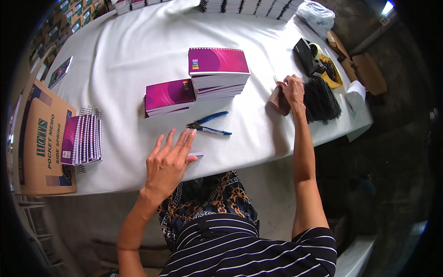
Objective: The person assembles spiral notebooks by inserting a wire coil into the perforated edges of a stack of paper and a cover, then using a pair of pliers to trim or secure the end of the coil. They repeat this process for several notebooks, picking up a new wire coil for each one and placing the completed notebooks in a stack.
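Observation:
My left hand [167, 161] is low over the table's front edge, palm down and fingers spread. A small pale purple-white piece [197, 154] shows beside its thumb; I cannot tell if they touch. Just beyond the fingertips lie blue-handled cutting pliers [212, 124]. At the right, my right hand [294, 91] is closed in a pinch, with a thin spiral coil [275, 79] showing at the fingertips. Beside it lie a pile of black spiral coils [320, 100] and a brown object [279, 100], partly covered by the hand. Two stacks of purple notebooks, one taller [219, 62] and one lower [170, 93], stand mid-table.
Spiral-bound purple notebooks [84, 139] stand at the left against a cardboard carton [44, 138]. Right of centre are a black box [308, 57], a yellow container [331, 74], a white roll [356, 95] and a plastic bag [316, 18]. Bound stacks [251, 8] line the back.

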`<state>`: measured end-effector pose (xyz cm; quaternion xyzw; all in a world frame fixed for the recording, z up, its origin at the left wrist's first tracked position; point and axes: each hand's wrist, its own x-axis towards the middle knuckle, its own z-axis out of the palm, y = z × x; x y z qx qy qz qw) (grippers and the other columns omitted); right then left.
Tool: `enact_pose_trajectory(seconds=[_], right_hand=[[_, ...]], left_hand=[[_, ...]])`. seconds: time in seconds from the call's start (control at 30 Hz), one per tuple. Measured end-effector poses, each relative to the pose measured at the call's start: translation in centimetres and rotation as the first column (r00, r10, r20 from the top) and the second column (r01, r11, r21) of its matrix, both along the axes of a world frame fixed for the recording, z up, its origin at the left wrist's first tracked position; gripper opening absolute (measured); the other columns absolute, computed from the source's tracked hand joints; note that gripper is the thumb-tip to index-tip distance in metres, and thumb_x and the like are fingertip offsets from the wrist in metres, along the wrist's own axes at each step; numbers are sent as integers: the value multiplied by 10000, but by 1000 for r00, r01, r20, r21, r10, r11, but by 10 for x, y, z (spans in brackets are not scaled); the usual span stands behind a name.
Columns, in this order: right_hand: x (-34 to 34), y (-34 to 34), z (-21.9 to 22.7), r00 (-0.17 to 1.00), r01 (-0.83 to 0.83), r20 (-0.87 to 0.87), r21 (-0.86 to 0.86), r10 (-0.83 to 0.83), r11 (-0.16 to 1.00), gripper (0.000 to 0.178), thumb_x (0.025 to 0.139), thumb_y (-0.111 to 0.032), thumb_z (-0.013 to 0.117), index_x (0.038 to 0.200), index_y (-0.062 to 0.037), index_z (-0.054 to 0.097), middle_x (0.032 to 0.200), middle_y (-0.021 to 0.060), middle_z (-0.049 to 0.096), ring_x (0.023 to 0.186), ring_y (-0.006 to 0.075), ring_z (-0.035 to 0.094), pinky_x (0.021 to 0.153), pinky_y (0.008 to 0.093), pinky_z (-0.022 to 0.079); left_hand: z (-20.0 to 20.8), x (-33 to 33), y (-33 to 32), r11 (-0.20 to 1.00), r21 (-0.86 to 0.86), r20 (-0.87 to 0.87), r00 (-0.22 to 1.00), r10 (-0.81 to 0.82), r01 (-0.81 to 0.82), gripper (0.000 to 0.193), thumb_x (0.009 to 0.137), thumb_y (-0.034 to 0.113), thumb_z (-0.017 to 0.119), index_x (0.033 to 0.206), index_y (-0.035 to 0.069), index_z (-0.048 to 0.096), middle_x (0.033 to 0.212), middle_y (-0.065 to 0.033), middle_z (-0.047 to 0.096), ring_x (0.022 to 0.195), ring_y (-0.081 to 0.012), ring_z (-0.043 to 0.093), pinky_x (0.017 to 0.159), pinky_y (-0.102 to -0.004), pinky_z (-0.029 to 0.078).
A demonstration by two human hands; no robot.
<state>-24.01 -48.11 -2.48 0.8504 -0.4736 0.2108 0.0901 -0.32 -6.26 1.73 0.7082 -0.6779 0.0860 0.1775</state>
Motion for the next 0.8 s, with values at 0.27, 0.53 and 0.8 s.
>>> enact_pose_trajectory(seconds=[0.27, 0.53, 0.8], right_hand=[[-4, -42, 12, 926, -224, 353, 237, 131, 945, 96, 915, -79, 537, 955, -31, 609, 816, 175, 681, 774, 332, 684, 702, 421, 533], [46, 26, 70, 692, -448, 519, -237, 502, 862, 213, 985, -143, 600, 1159, -25, 637, 1047, 94, 672, 943, 187, 676, 850, 315, 558], [52, 105, 118, 161, -578, 765, -438, 623, 688, 146, 943, -49, 621, 1045, 55, 621, 1048, 148, 687, 955, 225, 665, 874, 344, 555]], left_hand=[[5, -8, -9, 1000, 26, -102, 995, 1, 1, 623, 879, 348, 644, 1459, 196, 477, 1342, -48, 615, 1199, -340, 595, 976, -479, 491], [1, 3, -8, 997, -65, 190, 980, 59, -48, 550, 904, 422, 609, 1415, 232, 538, 1272, -51, 650, 1098, -331, 632, 940, -508, 499], [-2, 5, -9, 998, -7, 58, 996, 60, -60, 588, 886, 360, 644, 1444, 247, 501, 1280, -50, 652, 1122, -326, 637, 941, -473, 509]])
